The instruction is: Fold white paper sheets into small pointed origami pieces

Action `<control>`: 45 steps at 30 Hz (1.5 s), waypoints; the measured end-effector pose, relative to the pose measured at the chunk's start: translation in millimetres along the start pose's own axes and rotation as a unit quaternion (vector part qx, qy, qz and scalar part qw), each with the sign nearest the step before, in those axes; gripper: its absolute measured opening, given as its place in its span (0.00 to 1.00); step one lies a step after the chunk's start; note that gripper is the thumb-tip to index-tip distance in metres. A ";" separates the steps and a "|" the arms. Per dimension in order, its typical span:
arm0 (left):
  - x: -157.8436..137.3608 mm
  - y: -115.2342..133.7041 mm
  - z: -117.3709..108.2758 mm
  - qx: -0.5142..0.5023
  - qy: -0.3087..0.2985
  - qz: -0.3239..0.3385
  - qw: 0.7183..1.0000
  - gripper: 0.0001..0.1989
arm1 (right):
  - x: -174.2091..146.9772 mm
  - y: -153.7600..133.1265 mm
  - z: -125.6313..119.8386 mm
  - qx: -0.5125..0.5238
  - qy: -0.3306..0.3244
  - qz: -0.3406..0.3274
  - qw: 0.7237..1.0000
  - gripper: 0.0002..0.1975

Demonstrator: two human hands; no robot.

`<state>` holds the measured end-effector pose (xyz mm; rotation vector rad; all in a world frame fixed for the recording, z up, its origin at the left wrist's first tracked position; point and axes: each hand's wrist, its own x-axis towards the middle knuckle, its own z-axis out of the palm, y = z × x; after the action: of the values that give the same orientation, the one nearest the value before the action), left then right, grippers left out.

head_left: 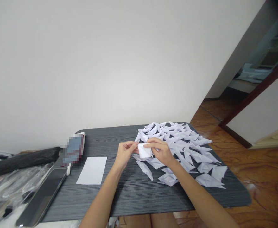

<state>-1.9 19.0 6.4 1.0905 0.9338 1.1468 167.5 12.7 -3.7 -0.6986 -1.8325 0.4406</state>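
A small white sheet of paper point(144, 152), bent over into a curve, is held between my two hands above the middle of the table. My left hand point(127, 151) pinches its left edge between thumb and fingers. On the other side, my right hand point(160, 150) grips its upper right part, fingers laid over the top. Behind and below the right hand spread many folded white paper pieces point(177, 139) with pointed ends. To the left lies a flat stack or sheet of white paper point(93, 171), touched by neither hand.
The dark grey table point(129, 193) stands against a white wall. At its left edge are a phone-like dark slab point(46, 190), a blurred-out device point(73, 150) and a small white object point(69, 169). Plastic-wrapped items point(8, 193) and a black roll point(22, 161) lie further left.
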 end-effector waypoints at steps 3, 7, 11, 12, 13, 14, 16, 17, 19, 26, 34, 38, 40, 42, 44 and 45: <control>-0.7 1.3 -1.2 0.012 -0.016 -0.003 1.000 0.12 | 0.9 -0.9 -1.0 -0.001 -0.004 0.005 1.000 0.17; -2.6 1.6 1.1 0.045 -0.034 -0.005 0.998 0.13 | 3.1 -3.7 -2.9 0.027 -0.018 0.005 0.999 0.16; -2.7 0.1 2.0 0.095 -0.005 0.040 0.995 0.12 | 5.4 -6.0 -6.0 0.108 -0.029 0.109 0.988 0.14; -2.7 -0.7 2.0 0.113 0.010 0.058 0.992 0.12 | 5.7 -5.7 -6.2 0.134 -0.027 0.150 0.979 0.14; -2.8 -1.8 2.3 0.134 0.024 0.078 0.988 0.11 | 5.9 -5.0 -5.9 0.155 -0.022 0.190 0.969 0.15; -3.1 -2.9 2.7 0.156 0.035 0.097 0.982 0.11 | 6.0 -3.9 -5.3 0.167 -0.017 0.227 0.959 0.15; -4.4 -4.9 4.2 0.200 0.045 0.131 0.970 0.11 | 6.0 -1.3 -3.2 0.160 -0.007 0.281 0.946 0.13; -5.3 -5.6 5.0 0.220 0.044 0.145 0.964 0.11 | 6.1 -0.1 -2.1 0.150 -0.001 0.297 0.943 0.11; -7.1 -6.3 6.7 0.250 0.038 0.166 0.953 0.11 | 6.6 1.2 -0.4 0.138 0.011 0.304 0.943 0.08; -5.7 -12.8 13.0 0.221 0.061 0.140 0.963 0.17 | 2.9 -2.1 10.7 0.157 0.030 0.310 0.937 0.09; -4.6 -17.5 21.4 0.023 -0.059 -0.002 0.998 0.16 | -6.8 -3.0 22.8 0.051 0.090 0.272 0.957 0.09; -5.2 -11.8 19.9 0.010 -0.091 -0.028 0.995 0.22 | -6.1 -4.2 22.3 0.051 0.112 0.283 0.951 0.10; -5.7 -9.7 17.8 0.021 -0.116 -0.040 0.992 0.25 | -5.2 -4.7 22.4 0.056 0.124 0.289 0.948 0.10; -6.7 -8.0 15.4 0.038 -0.160 -0.055 0.985 0.31 | -3.9 -3.7 22.2 0.068 0.152 0.301 0.939 0.10; -7.9 -6.8 13.5 0.075 -0.183 -0.044 0.979 0.39 | -2.3 -1.0 21.9 0.095 0.196 0.325 0.920 0.11; -8.3 -6.2 12.8 0.109 -0.174 -0.020 0.978 0.41 | -1.6 0.6 21.8 0.116 0.216 0.341 0.908 0.12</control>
<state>10.3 8.2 3.5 1.3919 0.8118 0.7969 147.7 12.7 -13.0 -1.1621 -1.0587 0.8638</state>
